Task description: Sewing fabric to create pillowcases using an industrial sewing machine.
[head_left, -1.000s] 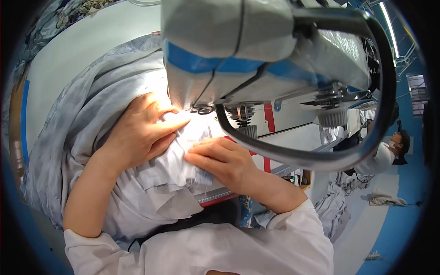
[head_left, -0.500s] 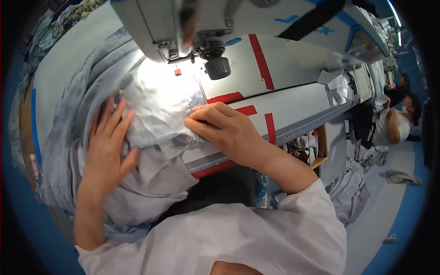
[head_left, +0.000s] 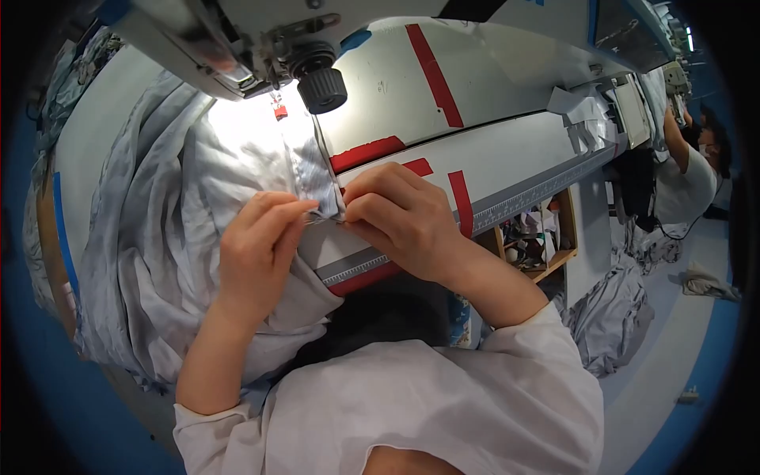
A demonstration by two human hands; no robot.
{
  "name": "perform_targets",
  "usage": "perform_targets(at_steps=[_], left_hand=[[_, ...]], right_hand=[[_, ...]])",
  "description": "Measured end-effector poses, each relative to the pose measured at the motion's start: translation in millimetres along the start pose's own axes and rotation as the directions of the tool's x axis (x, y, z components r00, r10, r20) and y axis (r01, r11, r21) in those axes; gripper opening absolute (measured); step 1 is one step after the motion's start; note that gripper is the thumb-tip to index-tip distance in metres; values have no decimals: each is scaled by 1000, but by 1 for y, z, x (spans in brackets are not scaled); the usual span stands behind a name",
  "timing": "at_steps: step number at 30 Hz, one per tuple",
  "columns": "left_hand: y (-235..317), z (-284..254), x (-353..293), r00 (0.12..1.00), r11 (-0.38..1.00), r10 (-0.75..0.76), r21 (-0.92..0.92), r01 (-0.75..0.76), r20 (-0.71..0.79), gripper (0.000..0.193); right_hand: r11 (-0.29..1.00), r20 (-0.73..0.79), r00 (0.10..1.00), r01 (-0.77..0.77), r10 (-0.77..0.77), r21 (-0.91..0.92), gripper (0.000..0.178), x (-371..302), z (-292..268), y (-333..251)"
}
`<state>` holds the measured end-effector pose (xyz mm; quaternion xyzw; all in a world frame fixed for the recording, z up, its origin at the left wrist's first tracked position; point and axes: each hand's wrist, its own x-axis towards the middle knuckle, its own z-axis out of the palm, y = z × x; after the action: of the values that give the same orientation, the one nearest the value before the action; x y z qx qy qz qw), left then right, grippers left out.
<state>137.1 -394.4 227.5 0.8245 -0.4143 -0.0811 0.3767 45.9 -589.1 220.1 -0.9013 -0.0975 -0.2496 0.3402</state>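
Note:
Light grey fabric (head_left: 214,170) is bunched over the left of the sewing table, and its edge runs up under the head of a sewing machine (head_left: 261,39). My left hand (head_left: 261,241) pinches the near end of a folded strip of this fabric between thumb and fingers. Right beside it, my right hand (head_left: 404,218) is closed on the corner of the same edge. The red presser foot part (head_left: 280,112) sits on the cloth beyond both hands, under a bright lamp. My right fingertips are partly hidden behind the knuckles.
Red tape strips (head_left: 434,75) mark the machine bed. A ruler tape (head_left: 514,207) follows the table's front edge. Paper scraps (head_left: 586,119) lie at the right, above a wooden drawer (head_left: 558,237) of odds and ends. More grey cloth (head_left: 609,317) is piled low; a co-worker (head_left: 685,174) sits beyond.
My left hand has lifted off the flat fabric and moved right to pinch its edge beside my right hand. The fabric edge is now straighter and folded. The view has shifted slightly.

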Motion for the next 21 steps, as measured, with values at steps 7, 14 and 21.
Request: perform_targets(at_steps=[7,14,21], left_hand=[[-2,-6,7,986,930,-110,-362,59,-124,9],[-9,-15,1,976,899,-200,-411,148,-87,11],[-8,-7,7,981,939,-129,-335,73,-147,10]], right_hand=[[997,-39,997,-62,63,36,26,10,9,-1],[997,68,995,75,-75,12,29,13,3,2],[990,68,994,95,-89,-101,21,13,7,-1]])
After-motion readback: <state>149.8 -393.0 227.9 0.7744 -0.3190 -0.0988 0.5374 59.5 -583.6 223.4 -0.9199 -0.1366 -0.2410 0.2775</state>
